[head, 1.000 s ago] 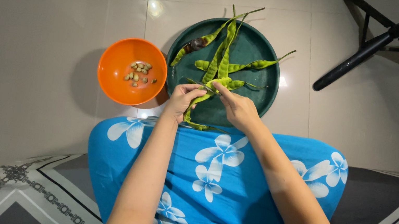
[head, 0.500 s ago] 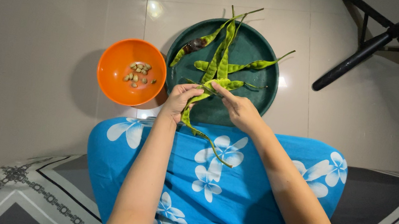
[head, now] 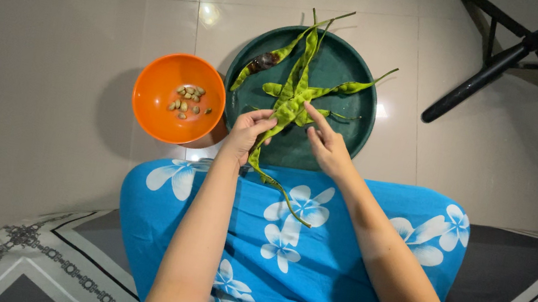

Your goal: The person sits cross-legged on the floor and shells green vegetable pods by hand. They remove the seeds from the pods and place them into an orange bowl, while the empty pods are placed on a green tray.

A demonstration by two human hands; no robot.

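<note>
Now the left hand (head: pixel 248 135) pinches a green bean pod (head: pixel 278 125) over the dark tray (head: pixel 351 124); right hand (head: pixel 328 146) spread.

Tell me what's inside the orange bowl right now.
The orange bowl holds a small cluster of pale shelled seeds near its middle; the rest of its inside is bare. Nothing covers it. The left hand holds a green pod beside it, over the dark tray.

Just beyond the fingertips of both hands, the dark green tray (head: pixel 351 124) is crowded with green pods (head: pixel 297 84). The orange bowl (head: pixel 153 95) of seeds blocks the left hand's (head: pixel 247 133) outer side. Beyond the right hand (head: pixel 326 149), bare tile floor (head: pixel 423 167) lies open up to the black stand (head: pixel 503 58).
</note>
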